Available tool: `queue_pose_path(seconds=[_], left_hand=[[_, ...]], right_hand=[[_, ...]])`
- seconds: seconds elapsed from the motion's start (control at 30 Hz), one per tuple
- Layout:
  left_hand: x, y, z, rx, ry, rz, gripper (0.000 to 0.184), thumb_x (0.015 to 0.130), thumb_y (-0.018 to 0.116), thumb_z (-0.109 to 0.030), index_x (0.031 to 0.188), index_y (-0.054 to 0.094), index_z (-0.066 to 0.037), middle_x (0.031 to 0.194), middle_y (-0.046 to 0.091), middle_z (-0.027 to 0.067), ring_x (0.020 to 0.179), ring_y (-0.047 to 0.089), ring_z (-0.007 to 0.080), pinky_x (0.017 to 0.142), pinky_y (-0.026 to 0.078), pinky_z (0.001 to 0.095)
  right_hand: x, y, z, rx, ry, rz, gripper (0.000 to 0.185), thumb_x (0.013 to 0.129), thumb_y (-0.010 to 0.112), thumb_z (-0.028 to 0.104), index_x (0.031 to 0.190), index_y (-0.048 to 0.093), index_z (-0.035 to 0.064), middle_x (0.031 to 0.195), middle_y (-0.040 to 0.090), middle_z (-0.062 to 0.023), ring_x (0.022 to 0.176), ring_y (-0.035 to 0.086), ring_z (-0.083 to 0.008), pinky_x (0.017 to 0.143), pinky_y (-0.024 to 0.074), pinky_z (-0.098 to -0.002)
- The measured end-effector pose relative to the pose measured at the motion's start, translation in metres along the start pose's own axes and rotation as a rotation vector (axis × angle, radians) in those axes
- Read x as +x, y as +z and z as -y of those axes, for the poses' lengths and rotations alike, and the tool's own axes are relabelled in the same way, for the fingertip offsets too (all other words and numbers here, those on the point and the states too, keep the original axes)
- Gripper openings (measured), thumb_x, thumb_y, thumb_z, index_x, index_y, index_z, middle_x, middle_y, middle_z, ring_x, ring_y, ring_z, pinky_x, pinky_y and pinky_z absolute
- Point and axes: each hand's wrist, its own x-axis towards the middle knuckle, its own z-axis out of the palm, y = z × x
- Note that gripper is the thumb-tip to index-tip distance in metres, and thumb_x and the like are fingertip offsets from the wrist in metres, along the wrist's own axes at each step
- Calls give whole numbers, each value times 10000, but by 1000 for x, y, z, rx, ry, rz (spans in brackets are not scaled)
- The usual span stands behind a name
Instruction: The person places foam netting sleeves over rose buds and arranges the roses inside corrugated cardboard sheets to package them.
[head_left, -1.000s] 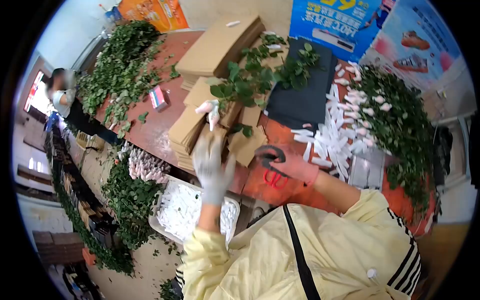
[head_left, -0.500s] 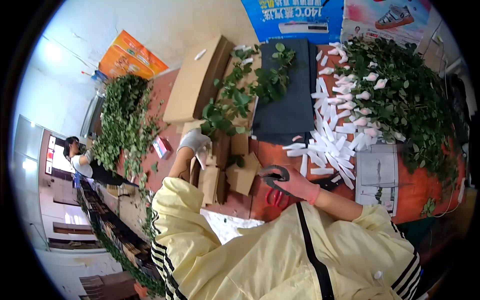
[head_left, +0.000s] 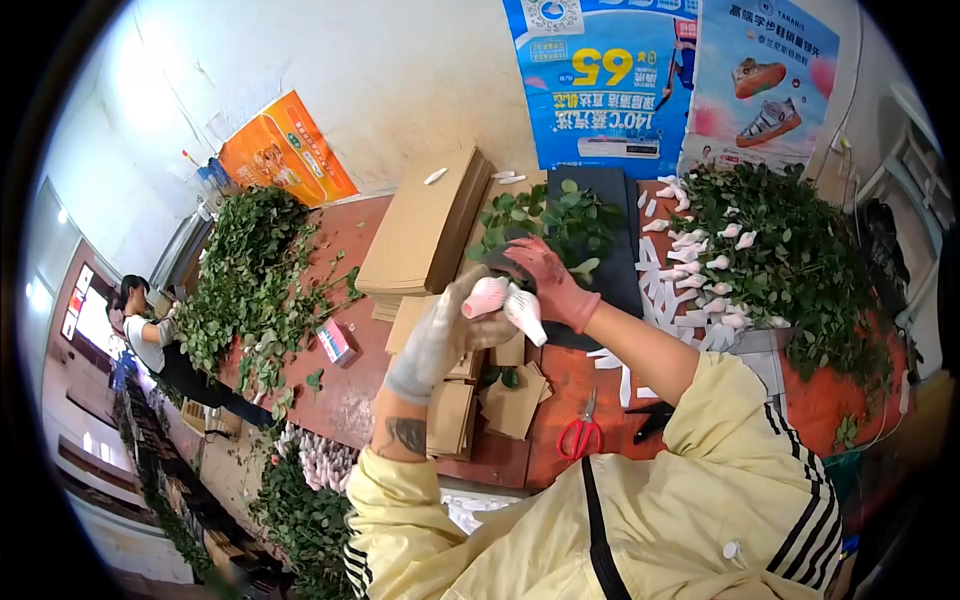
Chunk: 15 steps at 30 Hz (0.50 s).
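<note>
Two roses with heads in white wrapping, one of them pinkish [head_left: 487, 297], are between my hands above the table's middle. My left hand [head_left: 440, 338], in a pale glove, is closed around them just under the heads. From the right, my right hand [head_left: 555, 285], in a pink glove with dark fingertips, closes on the stems behind the heads. Green rose leaves [head_left: 575, 222] stick out beyond the hands over a black sheet stack [head_left: 632, 235]. The stems are mostly hidden by the gloves.
Cardboard stacks [head_left: 415, 220] stand left of the black sheets. Red-handled scissors [head_left: 580, 438] lie near the front edge. White strips [head_left: 655, 290] and a heap of wrapped roses [head_left: 770, 240] are on the right. More foliage [head_left: 240, 260] and a co-worker [head_left: 150, 330] are at left.
My left hand has moved right and my right hand up and forward from beside the scissors, so both meet at the roses. The camera view has tilted upward.
</note>
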Motion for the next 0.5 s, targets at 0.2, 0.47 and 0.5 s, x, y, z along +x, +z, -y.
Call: queue_pose_path(seconds=[0.2, 0.47, 0.5], left_hand=[[1, 10, 4, 974, 936, -274, 866, 619, 798, -285, 1294, 364, 39, 1306, 424, 223, 1205, 428, 340, 980, 366, 430], [53, 42, 1, 926, 1048, 45, 432, 871, 535, -327, 1059, 581, 59, 1008, 643, 176, 944, 619, 271, 887, 445, 361], [55, 42, 2, 920, 1033, 66, 432, 871, 535, -327, 1059, 581, 59, 1008, 643, 176, 944, 619, 271, 887, 445, 361]], right_hand=[[3, -6, -20, 404, -42, -272, 538, 652, 722, 66, 1136, 486, 68, 1109, 523, -115, 1109, 476, -312, 969, 365, -404], [-15, -4, -30, 441, -147, -400, 581, 630, 728, 71, 1159, 486, 87, 1165, 523, -112, 1129, 488, -308, 964, 382, -378], [-19, -6, -38, 360, -201, -424, 574, 636, 736, 107, 1152, 488, 77, 1142, 525, -115, 1128, 480, -312, 975, 377, -371]])
